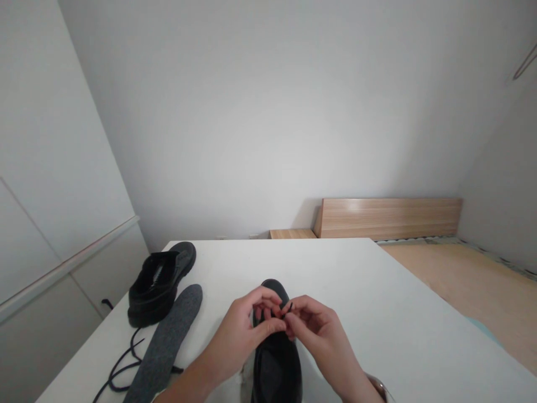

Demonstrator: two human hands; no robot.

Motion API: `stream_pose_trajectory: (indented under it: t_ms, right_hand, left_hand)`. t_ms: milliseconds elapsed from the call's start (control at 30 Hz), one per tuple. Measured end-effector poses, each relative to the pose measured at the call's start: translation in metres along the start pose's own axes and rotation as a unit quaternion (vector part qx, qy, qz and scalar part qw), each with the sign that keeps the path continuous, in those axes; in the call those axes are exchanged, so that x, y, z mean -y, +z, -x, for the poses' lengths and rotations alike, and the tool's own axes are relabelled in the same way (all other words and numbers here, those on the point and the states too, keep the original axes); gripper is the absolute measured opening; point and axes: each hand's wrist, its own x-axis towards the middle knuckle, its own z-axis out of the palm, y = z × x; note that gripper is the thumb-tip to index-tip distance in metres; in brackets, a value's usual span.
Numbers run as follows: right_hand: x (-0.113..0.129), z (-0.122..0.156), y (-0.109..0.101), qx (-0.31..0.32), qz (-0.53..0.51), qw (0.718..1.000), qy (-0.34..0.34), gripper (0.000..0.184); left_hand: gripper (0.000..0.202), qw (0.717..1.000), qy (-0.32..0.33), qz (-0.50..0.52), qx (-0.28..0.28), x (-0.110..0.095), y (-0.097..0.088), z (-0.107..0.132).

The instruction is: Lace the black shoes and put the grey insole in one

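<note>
A black shoe (278, 364) lies on the white table in front of me, its toe pointing away and its opening toward me. Both hands meet over its lacing area. My right hand (314, 327) pinches a thin black shoelace (290, 307), with a short bit showing above the fingertips. My left hand (251, 324) is closed, fingers curled and thumb pressed in beside the right fingertips; what lies between its fingers is hidden. The shoe's eyelets are covered by the fingers.
A second black shoe (157, 282) stands on the left of the white table (356, 291). Beside it lie a grey insole (172, 330) and a loose black shoelace (111, 378). Beyond the table's right edge is a bed frame with a wooden headboard (390, 218).
</note>
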Motion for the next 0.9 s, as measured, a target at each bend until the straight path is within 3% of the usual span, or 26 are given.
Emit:
stream_pose_trajectory:
  t_ms: [67,133,267,367,533,633,767,833,900]
  right_hand:
    - [-0.001,0.0,-0.001,-0.002,-0.022,1.0,0.004,0.031]
    - [-0.001,0.001,-0.002,-0.007,-0.042,0.999,0.0,0.029]
    - [-0.003,0.003,-0.002,-0.063,-0.057,0.996,-0.033,0.022]
    - [-0.006,0.005,-0.002,-0.078,0.022,0.994,-0.077,0.015]
    - [0.002,0.005,0.001,-0.063,0.199,0.962,-0.179,0.009]
    - [0.007,0.002,-0.001,-0.055,0.227,0.951,-0.203,0.008]
    - [0.006,-0.003,-0.007,-0.026,0.193,0.974,-0.115,0.021]
    - [0.002,-0.005,-0.009,0.01,0.174,0.983,-0.056,0.022]
    - [-0.002,-0.005,-0.008,0.036,0.158,0.987,-0.02,0.018]
  left_hand:
    - [0.006,0.999,-0.038,-0.022,0.025,0.008,-0.001,0.001]
    - [0.009,0.998,-0.055,-0.024,0.016,0.014,0.0,0.001]
    - [0.016,0.994,-0.087,0.063,0.004,0.017,0.004,-0.002]
    - [0.018,0.994,-0.077,0.07,0.027,0.015,0.007,-0.004]
    - [0.019,0.998,0.0,-0.066,0.024,0.01,0.008,-0.001]
    - [0.017,0.997,-0.013,-0.057,0.043,0.006,0.006,0.001]
    - [0.01,0.996,-0.032,-0.059,0.057,0.004,0.003,0.003]
    - [0.018,0.994,0.033,-0.09,0.044,0.005,0.004,0.004]
    - [0.021,0.977,0.139,-0.158,0.023,0.008,0.007,0.006]
